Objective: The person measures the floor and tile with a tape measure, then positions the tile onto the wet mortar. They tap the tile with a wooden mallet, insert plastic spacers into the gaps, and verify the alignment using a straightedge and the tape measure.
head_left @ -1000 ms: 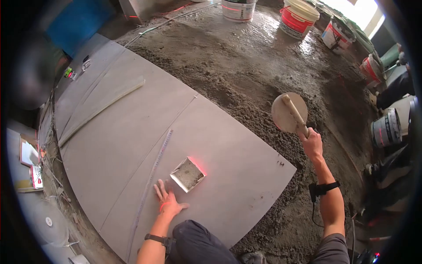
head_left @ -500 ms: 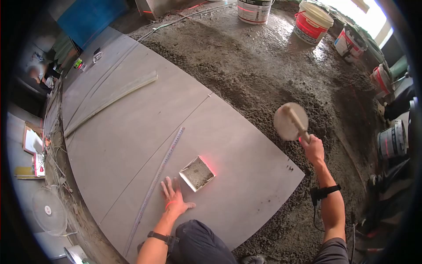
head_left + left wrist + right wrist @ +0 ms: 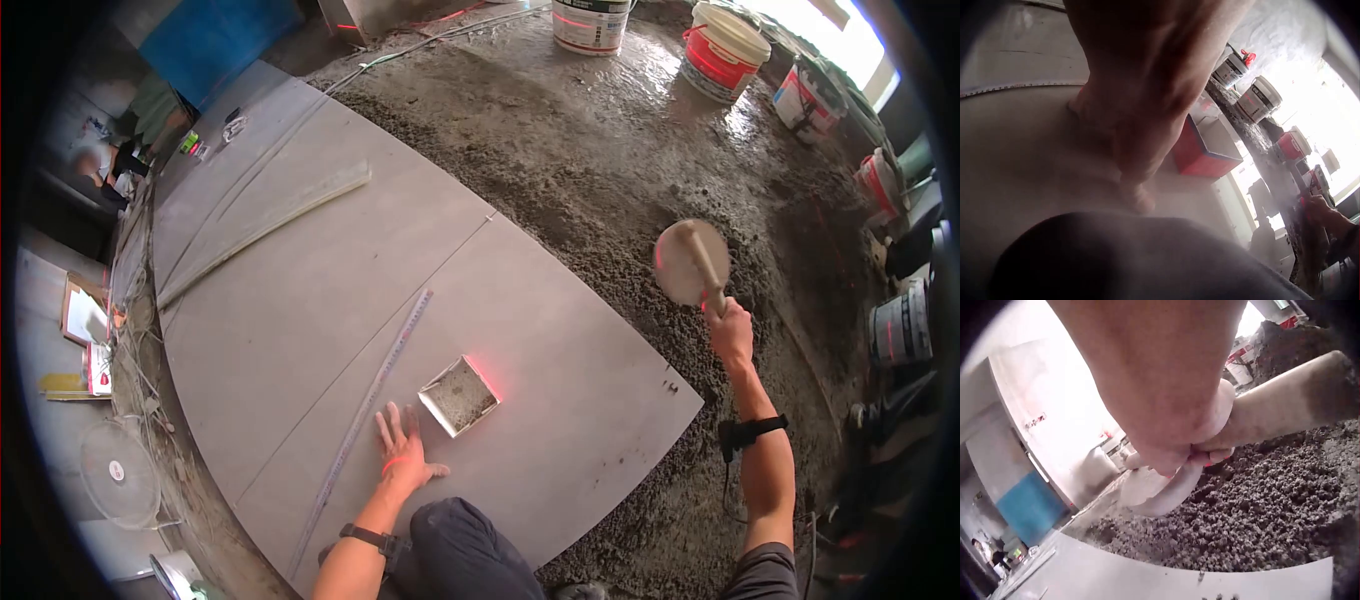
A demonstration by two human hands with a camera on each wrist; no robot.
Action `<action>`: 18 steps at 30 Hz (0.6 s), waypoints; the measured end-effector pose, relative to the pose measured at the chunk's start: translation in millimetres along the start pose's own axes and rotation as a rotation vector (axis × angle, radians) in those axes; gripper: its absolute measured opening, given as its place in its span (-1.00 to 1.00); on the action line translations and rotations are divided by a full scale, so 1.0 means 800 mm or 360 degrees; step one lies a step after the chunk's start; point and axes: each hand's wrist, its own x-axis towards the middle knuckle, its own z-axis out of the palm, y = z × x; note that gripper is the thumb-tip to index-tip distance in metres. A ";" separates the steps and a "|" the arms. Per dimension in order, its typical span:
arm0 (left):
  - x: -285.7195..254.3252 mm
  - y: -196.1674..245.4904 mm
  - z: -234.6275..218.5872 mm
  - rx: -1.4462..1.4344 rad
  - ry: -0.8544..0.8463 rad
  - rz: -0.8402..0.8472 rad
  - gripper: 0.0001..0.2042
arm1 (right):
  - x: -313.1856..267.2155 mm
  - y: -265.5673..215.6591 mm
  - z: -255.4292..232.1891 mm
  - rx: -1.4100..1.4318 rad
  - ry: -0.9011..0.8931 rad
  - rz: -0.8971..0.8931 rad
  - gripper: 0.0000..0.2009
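Note:
My right hand [image 3: 730, 332] grips the straight wooden handle [image 3: 1291, 400] of a tool with a flat, pale round head [image 3: 678, 270]. In the head view, that head overlaps the dark crumbly mortar [image 3: 630, 290] beyond the slab's edge. My left hand [image 3: 402, 450] rests on the large grey tile slab [image 3: 560, 420], fingers spread. Just right of its fingertips sits a small open box [image 3: 460, 396] with grey grit inside; its red outer side [image 3: 1194, 153] shows in the left wrist view. Along the hand's left side lies a long marked measuring strip [image 3: 375, 390].
A long pale bar [image 3: 270, 235] lies across the far slab. Several buckets stand around the mortar, among them a red and white bucket [image 3: 722, 58]. A fan [image 3: 118, 470] and cables line the left side. Another person [image 3: 105, 165] is at the far left.
The head view has shifted, sliding the scene rightward. Over the mortar, the round-headed tool dips slightly toward the slab, then moves away again. My left hand stays in place beside the box.

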 end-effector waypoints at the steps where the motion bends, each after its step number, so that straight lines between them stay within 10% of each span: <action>1: 0.000 -0.002 0.002 0.0002 0.0010 0.0012 0.44 | 0.004 0.006 0.007 0.0025 0.0098 -0.0046 -0.57; 18: 0.007 0.000 -0.018 0.0114 -0.0150 -0.0140 0.49 | -0.040 -0.008 0.051 -0.0267 -0.0216 -0.0312 -0.65</action>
